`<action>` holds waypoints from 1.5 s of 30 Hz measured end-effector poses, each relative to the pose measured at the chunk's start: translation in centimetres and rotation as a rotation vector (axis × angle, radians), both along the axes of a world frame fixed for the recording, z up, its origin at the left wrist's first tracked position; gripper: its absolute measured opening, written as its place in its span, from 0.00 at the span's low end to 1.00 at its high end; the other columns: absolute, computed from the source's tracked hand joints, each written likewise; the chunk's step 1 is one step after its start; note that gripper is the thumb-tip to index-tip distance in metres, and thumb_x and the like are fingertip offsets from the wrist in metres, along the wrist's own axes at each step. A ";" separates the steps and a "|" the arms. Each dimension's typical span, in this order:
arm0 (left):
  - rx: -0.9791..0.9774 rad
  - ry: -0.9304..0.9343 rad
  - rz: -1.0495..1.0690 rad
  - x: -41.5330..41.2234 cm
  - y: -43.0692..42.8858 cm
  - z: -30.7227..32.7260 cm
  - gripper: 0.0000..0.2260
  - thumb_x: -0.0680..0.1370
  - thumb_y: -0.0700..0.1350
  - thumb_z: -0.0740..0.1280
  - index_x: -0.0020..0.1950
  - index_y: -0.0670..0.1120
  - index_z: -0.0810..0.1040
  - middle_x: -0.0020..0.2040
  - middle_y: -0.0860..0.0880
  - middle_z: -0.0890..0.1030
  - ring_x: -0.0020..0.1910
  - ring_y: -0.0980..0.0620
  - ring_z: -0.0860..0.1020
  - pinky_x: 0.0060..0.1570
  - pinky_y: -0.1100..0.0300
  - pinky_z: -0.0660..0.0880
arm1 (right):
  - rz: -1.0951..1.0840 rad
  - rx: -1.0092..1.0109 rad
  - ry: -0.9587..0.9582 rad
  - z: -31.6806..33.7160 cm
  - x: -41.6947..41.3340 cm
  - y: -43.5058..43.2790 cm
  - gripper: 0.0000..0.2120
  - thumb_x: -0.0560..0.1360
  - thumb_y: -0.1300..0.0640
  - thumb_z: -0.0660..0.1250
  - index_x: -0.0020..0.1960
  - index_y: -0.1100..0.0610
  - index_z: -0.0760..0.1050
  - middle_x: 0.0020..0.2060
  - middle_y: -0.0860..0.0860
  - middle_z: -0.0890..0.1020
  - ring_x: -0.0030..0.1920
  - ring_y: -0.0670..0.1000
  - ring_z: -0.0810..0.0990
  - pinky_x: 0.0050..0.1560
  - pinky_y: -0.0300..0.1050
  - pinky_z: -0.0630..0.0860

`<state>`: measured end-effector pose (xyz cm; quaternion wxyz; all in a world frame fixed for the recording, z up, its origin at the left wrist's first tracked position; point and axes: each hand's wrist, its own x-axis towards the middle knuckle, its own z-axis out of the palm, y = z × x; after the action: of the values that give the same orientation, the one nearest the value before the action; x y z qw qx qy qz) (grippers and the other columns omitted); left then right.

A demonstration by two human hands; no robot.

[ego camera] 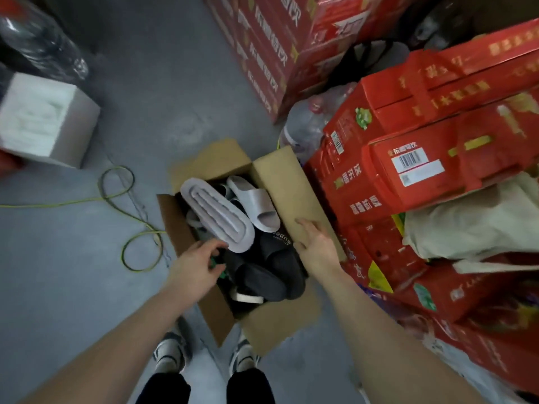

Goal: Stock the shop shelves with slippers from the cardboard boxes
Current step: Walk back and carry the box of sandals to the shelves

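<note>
Well, I judge that I am near the start. The cardboard box (287, 182) stands open on the floor at my feet and is full to the rim. No shelf is in view, so every pair has yet to be carried off.

On top lies a pale slipper (217, 217), its ridged sole turned up. A second pale slipper (256, 204) lies right way up just beside it, and dark slippers (262, 278) are piled nearer to me.

My right hand (316, 243) lies flat on the box's right flap, fingers straight. My left hand (194, 266) reaches over the left wall with bent fingers above something green (215, 262), but I cannot tell whether it grips it. Red cartons (408, 170) are stacked close on my right.
</note>
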<state>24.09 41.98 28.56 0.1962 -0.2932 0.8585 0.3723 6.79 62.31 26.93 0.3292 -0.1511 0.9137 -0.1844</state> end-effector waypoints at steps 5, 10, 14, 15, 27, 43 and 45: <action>0.056 0.040 0.035 -4.5 2.6 -6.4 0.18 0.75 0.46 0.70 0.63 0.57 0.73 0.53 0.54 0.77 0.45 0.56 0.78 0.47 0.60 0.75 | -0.009 0.067 0.022 -7.0 -4.3 0.4 0.31 0.76 0.62 0.66 0.77 0.50 0.62 0.73 0.57 0.64 0.72 0.59 0.66 0.69 0.48 0.66; 0.091 0.076 0.055 -8.3 4.2 -11.5 0.20 0.76 0.47 0.70 0.66 0.57 0.71 0.54 0.54 0.77 0.49 0.54 0.78 0.51 0.58 0.76 | 0.031 0.138 0.086 -13.3 -7.9 -0.1 0.34 0.76 0.58 0.67 0.78 0.51 0.57 0.75 0.62 0.59 0.76 0.61 0.58 0.74 0.48 0.57; 0.084 0.066 0.051 -8.9 5.0 -14.4 0.21 0.75 0.47 0.70 0.66 0.58 0.71 0.54 0.55 0.77 0.50 0.54 0.78 0.52 0.52 0.76 | 0.070 0.292 0.093 -16.9 -9.5 -0.5 0.37 0.78 0.54 0.65 0.80 0.52 0.48 0.77 0.65 0.52 0.78 0.62 0.50 0.76 0.53 0.51; 0.084 0.063 0.049 -8.8 5.0 -14.8 0.21 0.75 0.47 0.70 0.66 0.58 0.71 0.54 0.55 0.77 0.50 0.54 0.78 0.52 0.52 0.76 | 0.077 0.325 0.091 -17.4 -9.7 -0.5 0.38 0.78 0.53 0.64 0.81 0.52 0.46 0.77 0.65 0.52 0.78 0.63 0.49 0.77 0.54 0.51; -0.232 0.079 0.218 -2.5 3.8 -11.7 0.23 0.69 0.36 0.73 0.62 0.51 0.78 0.60 0.44 0.75 0.58 0.40 0.72 0.58 0.45 0.73 | 0.245 0.178 0.130 -13.4 -3.9 -1.6 0.34 0.72 0.66 0.67 0.74 0.45 0.66 0.62 0.56 0.69 0.56 0.61 0.76 0.55 0.52 0.76; -0.104 -0.200 0.718 6.2 0.5 -15.0 0.35 0.75 0.33 0.59 0.75 0.64 0.61 0.58 0.42 0.81 0.52 0.41 0.80 0.55 0.50 0.77 | 0.433 0.404 0.272 -12.9 -3.0 -4.2 0.35 0.75 0.65 0.64 0.77 0.44 0.60 0.46 0.60 0.83 0.48 0.62 0.81 0.49 0.52 0.76; -0.091 -0.163 0.701 6.6 -0.8 -13.7 0.36 0.74 0.32 0.60 0.76 0.62 0.60 0.58 0.41 0.81 0.52 0.40 0.79 0.56 0.49 0.77 | 0.411 0.374 0.257 -11.2 -2.4 -4.8 0.36 0.73 0.64 0.67 0.77 0.45 0.61 0.48 0.59 0.83 0.49 0.62 0.81 0.50 0.52 0.75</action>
<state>30.70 41.17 14.91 0.1114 -0.6067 0.7031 0.3538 4.44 57.55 15.76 0.2636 -0.2918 0.9161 0.0781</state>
